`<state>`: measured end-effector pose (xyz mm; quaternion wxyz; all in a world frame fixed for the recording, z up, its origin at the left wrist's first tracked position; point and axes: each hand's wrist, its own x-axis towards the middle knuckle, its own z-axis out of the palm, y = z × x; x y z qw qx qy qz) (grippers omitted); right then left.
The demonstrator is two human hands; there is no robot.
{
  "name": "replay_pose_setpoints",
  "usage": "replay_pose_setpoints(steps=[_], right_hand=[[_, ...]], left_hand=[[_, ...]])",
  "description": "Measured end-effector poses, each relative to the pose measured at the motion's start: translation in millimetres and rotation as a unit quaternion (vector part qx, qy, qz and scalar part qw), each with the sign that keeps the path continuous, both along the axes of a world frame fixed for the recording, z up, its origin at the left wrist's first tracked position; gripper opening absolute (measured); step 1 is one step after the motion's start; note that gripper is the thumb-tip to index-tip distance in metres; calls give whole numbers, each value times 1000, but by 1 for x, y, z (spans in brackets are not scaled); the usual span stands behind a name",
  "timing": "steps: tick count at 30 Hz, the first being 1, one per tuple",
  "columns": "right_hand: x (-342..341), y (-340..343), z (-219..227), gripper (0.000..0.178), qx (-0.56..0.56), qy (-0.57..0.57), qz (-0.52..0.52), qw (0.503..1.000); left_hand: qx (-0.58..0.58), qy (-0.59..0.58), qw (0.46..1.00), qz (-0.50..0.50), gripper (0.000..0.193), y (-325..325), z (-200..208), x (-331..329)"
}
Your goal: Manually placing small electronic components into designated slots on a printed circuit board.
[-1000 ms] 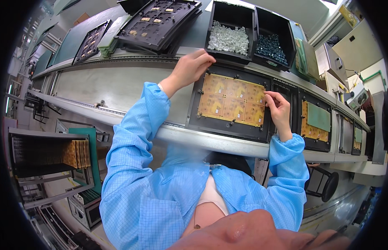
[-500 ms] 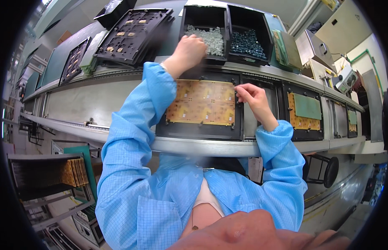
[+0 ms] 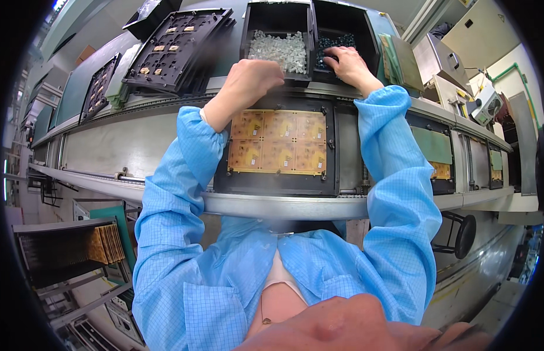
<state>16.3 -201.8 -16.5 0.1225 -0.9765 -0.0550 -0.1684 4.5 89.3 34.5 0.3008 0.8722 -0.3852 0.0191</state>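
My left hand (image 3: pixel 252 80) is at the near edge of a black bin (image 3: pixel 247 52) of small whitish clear parts (image 3: pixel 279 51). Its fingers are curled in, and what they hold, if anything, is hidden. Over a second black bin (image 3: pixel 374 55) my right hand (image 3: pixel 349 64) reaches toward small dark blue parts (image 3: pixel 336 42); thumb and forefinger are apart. Between my forearms, on the conveyor, lies a yellow-brown circuit board panel (image 3: pixel 277 142), set flat in a black carrier tray (image 3: pixel 254 183).
Black fixture trays (image 3: pixel 172 51) with small pale pieces lean at the back left. Green sheets (image 3: pixel 397 61) stand right of the bins. Farther right on the line sits another carrier with a green sheet (image 3: pixel 432 145). A rack of boards (image 3: pixel 105 244) stands lower left.
My right hand has left the panel's right edge and moved up to the dark blue parts. My left hand has drawn back toward me from the whitish parts.
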Motion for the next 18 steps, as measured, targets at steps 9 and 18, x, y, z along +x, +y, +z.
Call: replay_pose_setpoints(steps=[9,18], right_hand=[[-4,-11,0,14,-69,-21,23,997],[-6,-14,4,18,-107,-108,-23,988]], left_hand=[[-110,232,966,-31,18,-7,-18,-24],[-69,188,979,-40,10,-45,-44,-41]])
